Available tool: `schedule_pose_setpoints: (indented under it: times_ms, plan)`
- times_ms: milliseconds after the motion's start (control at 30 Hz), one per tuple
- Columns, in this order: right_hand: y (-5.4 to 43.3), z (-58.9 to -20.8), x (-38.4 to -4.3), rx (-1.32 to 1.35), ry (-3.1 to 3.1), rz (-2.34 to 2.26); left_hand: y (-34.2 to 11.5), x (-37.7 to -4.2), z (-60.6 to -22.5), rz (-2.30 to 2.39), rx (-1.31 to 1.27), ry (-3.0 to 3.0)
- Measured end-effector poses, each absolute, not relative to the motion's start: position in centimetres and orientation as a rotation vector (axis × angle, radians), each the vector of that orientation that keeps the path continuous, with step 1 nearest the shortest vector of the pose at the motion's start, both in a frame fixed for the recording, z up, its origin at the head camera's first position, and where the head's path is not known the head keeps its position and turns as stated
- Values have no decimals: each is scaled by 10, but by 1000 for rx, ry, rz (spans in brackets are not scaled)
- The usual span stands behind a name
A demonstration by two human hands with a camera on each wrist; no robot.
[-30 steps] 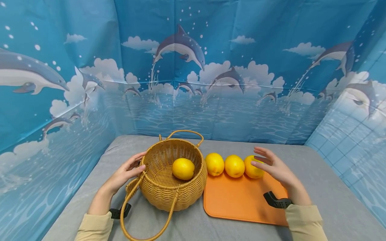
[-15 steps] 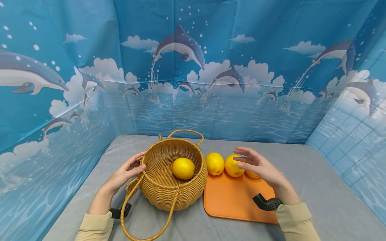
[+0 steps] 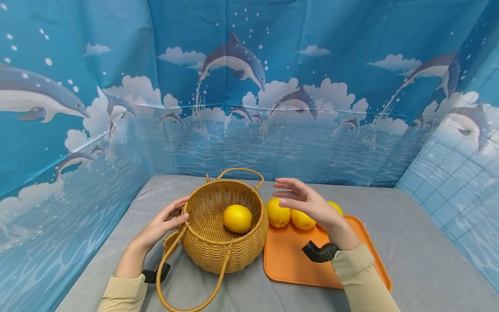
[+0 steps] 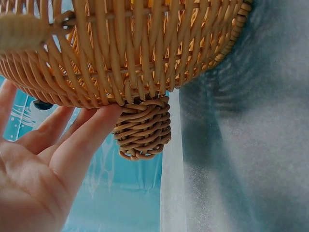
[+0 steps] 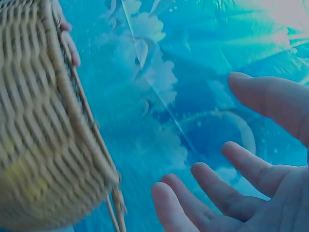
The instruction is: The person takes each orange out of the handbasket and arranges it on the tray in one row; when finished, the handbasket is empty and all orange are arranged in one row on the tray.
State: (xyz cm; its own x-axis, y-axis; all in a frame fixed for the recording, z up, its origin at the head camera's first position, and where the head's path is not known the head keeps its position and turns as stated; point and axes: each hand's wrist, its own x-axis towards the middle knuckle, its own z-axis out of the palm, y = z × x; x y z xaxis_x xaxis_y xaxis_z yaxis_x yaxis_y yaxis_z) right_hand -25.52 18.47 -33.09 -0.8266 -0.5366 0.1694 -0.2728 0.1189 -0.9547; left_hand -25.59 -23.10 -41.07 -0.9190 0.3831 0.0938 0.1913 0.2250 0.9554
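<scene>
A tan wicker basket (image 3: 226, 255) stands left of centre, with one yellow lemon (image 3: 238, 218) inside it. My left hand (image 3: 160, 223) is at the basket's left rim. In the left wrist view its extended fingers (image 4: 87, 137) touch the woven outer side, beside a small woven stub (image 4: 144, 128). My right hand (image 3: 308, 201), empty and with fingers spread, is over the row of lemons right of the basket. It partly covers the left lemon (image 3: 277, 214), the middle lemon (image 3: 303, 220) and the right lemon (image 3: 336, 208). In the right wrist view the fingers point towards the basket's rim.
An orange tray (image 3: 288, 264) lies right of the basket, with the lemons along its far edge. One basket handle (image 3: 212, 294) hangs towards the front; another (image 3: 241, 170) stands up at the back. A grey cloth (image 3: 421, 242) covers the table. Dolphin-print curtains (image 3: 249, 143) surround it.
My right hand has moved left across the row of lemons towards the basket, uncovering more of the tray's right side. My left hand, the basket and the lemons have stayed in place.
</scene>
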Motion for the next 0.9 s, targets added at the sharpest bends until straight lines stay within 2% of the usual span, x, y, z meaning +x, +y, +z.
schedule_pose_setpoints:
  times_ms: [400, 900]
  plan:
    - [128, -319, -271, -862, 2033, -1805, -230, -255, -410, 1773, 540, 2335]
    - [70, -315, -300, -751, 2056, -1649, -230, -255, -410, 1777, 542, 2334]
